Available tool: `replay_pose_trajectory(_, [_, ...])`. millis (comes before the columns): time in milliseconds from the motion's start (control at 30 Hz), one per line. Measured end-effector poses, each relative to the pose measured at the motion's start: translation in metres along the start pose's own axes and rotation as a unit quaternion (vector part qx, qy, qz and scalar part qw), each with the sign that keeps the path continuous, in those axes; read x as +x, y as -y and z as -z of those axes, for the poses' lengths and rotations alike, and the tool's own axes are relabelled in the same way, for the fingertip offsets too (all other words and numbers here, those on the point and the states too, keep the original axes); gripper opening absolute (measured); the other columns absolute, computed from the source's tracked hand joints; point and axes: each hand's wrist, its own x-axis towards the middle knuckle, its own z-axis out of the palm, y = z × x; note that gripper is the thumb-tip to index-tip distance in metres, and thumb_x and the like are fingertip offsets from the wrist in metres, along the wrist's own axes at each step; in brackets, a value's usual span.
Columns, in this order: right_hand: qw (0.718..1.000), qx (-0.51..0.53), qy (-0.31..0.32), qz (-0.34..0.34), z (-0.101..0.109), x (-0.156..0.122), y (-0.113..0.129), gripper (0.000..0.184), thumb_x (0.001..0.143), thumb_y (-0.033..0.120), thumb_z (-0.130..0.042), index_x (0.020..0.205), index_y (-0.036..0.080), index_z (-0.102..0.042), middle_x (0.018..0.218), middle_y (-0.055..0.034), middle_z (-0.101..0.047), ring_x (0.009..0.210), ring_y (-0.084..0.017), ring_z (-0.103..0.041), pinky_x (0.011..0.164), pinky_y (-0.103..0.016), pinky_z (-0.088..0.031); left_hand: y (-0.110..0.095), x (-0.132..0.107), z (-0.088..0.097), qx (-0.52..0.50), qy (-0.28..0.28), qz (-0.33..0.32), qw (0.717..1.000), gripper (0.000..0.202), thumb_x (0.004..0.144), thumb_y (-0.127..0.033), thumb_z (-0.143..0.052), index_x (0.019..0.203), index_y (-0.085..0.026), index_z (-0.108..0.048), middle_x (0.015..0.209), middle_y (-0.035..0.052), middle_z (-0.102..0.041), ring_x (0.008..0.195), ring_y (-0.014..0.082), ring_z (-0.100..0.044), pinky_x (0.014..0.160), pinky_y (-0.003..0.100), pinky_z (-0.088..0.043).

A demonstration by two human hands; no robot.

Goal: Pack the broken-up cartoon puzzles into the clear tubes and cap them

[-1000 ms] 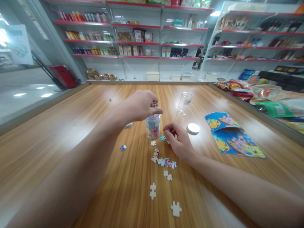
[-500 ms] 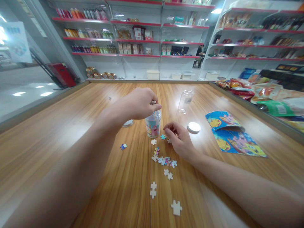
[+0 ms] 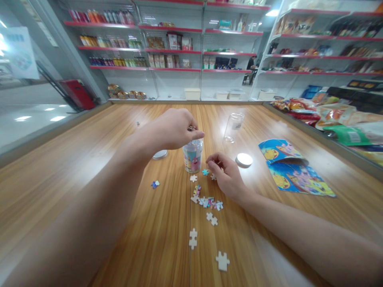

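Here, left hand [image 3: 178, 128] pinching small pieces [image 3: 192, 128] over jar [image 3: 193, 159], right hand [image 3: 226, 175] loosely curled.

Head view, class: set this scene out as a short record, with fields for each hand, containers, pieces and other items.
Left hand: curled over the mouth of the printed jar; its grip is unclear
Right hand: curled, beside loose puzzle pieces
Pieces: scattered on the wooden table, some plain, some coloured
Other container: clear jar, beyond the right hand
Other items: white lid; blue printed paper, right of the lid
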Motion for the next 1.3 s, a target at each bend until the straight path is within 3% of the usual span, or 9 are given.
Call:
replay_pose_trajectory(367, [1.0,-0.005,0.002,-0.005,0.001,-0.0008,0.001,0.014,0.095,0.029,-0.054,0.086,0.019,-0.06,0.078,-0.0013,-0.059,0.071,-0.014,-0.052,0.064,-0.028,-0.041,0.004,0.0013,0.0014,-0.009,-0.001,-0.01,1.0,0.032,0.081,-0.045,-0.063,0.093,-0.02,-0.079,0.079,0.0058,-0.074,0.066,0.0143,-0.056,0.061,0.026,-0.034])
replay_pose_trajectory(567, [1.0,-0.004,0.003,-0.008,0.0005,0.0009,0.0016,0.014,0.094,0.029,-0.054,0.085,0.019,-0.06,0.077,-0.001,-0.059,0.07,-0.014,-0.052,0.063,-0.027,-0.04,0.001,0.0008,0.0019,-0.014,0.007,-0.001,1.0,0.026,0.082,-0.033,-0.062,0.093,-0.018,-0.078,0.077,0.006,-0.073,0.067,0.0145,-0.057,0.062,0.026,-0.035])
replay_pose_trajectory(833, [1.0,-0.004,0.002,-0.011,0.0003,0.0003,0.0026,0.014,0.093,0.028,-0.055,0.085,0.018,-0.061,0.076,-0.0013,-0.059,0.069,-0.014,-0.052,0.062,-0.027,-0.04,-0.0017,0.0007,0.0005,-0.02,-0.005,-0.002,1.0,0.03,0.084,-0.039,-0.06,0.093,-0.017,-0.078,0.075,0.0057,-0.072,0.065,0.0145,-0.057,0.062,0.027,-0.035])
replay_pose_trajectory(1133, [0.999,-0.031,0.0,0.007,0.0001,0.0007,0.0032,0.012,0.091,0.025,-0.057,0.082,0.018,-0.062,0.075,-0.001,-0.058,0.069,-0.014,-0.052,0.063,-0.028,-0.041,-0.0004,0.0016,-0.0015,-0.045,0.007,-0.015,0.999,0.029,0.075,-0.028,-0.06,0.096,-0.021,-0.078,0.089,0.0054,-0.075,0.077,0.0174,-0.063,0.067,0.027,-0.041])
replay_pose_trajectory(1300, [0.999,-0.037,0.003,0.01,-0.0001,-0.0001,0.002,0.012,0.09,0.025,-0.057,0.081,0.018,-0.063,0.075,-0.001,-0.058,0.07,-0.014,-0.052,0.063,-0.027,-0.041,0.002,0.0019,-0.0011,-0.054,0.015,-0.016,0.998,0.029,0.077,-0.031,-0.061,0.097,-0.02,-0.078,0.09,0.0058,-0.075,0.079,0.0176,-0.063,0.068,0.027,-0.041])
